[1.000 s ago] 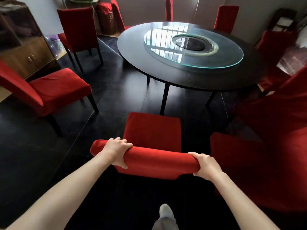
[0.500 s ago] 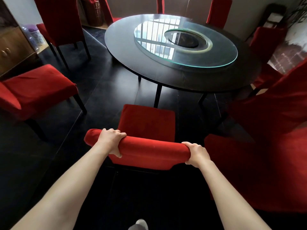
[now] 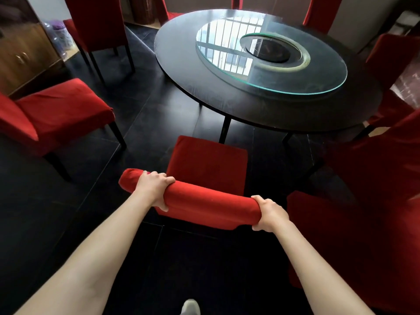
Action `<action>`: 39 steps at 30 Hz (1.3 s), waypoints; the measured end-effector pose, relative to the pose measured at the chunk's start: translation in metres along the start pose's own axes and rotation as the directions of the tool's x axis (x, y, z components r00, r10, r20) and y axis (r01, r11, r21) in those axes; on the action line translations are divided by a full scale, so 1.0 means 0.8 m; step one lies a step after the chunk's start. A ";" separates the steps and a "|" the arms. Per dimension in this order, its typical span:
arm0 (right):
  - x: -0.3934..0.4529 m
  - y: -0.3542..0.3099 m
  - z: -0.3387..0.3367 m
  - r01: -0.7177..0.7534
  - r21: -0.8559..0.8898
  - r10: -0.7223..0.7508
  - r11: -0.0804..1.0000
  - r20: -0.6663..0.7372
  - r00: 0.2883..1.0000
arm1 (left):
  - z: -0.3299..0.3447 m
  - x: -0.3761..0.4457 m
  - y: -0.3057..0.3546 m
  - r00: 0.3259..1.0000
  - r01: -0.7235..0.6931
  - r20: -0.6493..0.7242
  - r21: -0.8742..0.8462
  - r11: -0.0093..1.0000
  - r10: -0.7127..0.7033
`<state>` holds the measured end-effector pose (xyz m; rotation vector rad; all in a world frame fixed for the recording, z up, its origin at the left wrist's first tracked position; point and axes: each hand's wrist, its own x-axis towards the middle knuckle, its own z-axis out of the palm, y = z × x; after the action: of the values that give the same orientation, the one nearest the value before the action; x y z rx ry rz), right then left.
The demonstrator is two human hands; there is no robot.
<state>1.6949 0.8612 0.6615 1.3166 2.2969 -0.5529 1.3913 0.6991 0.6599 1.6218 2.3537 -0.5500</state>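
Two grips hold one red chair (image 3: pixel 209 162) by the padded top rail (image 3: pixel 204 201) of its back. The left grip (image 3: pixel 154 189) is closed round the rail close to its left end, with the fingers curled over the far side and the thumb tucked underneath on the near side. The right grip (image 3: pixel 270 213) is closed round the rail's right end, fingers wrapped over it. Both forearms reach out from the near edge of the view.

The chair stands on the dark floor (image 3: pixel 68 212) with its seat facing away from the person, toward a round dark desk (image 3: pixel 179 64). The far edge of the seat lies close to the desk's near rim, beside one of the desk legs. A round glass turntable (image 3: pixel 295 76) rests on the desk top.

Another red chair (image 3: pixel 63 110) stands well to the left, and a third (image 3: pixel 363 246) sits just right of the held one. More red chairs ring the far side of the desk. A wooden cabinet (image 3: pixel 25 55) stands far left. The toe of a light shoe (image 3: pixel 191 306) shows at the near edge.
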 end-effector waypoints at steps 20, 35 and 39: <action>0.043 -0.421 -0.013 0.599 -0.125 -0.604 0.791 -0.001 0.797 | 0.087 -0.161 -0.299 0.902 0.376 -0.092 -0.315 0.872 -0.422; 0.033 -0.843 0.037 0.731 -0.139 -0.732 0.668 0.058 0.679 | 0.184 -0.291 -0.686 0.755 0.586 -0.079 -0.361 0.725 -0.650; 0.051 -0.936 0.035 0.763 -0.130 -0.768 0.633 0.024 0.640 | 0.217 -0.304 -0.765 0.710 0.640 -0.039 -0.380 0.668 -0.703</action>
<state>1.0263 0.5239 0.7092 0.1964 2.8125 -0.6135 0.9045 0.2246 0.7050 0.6170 2.9626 -0.0742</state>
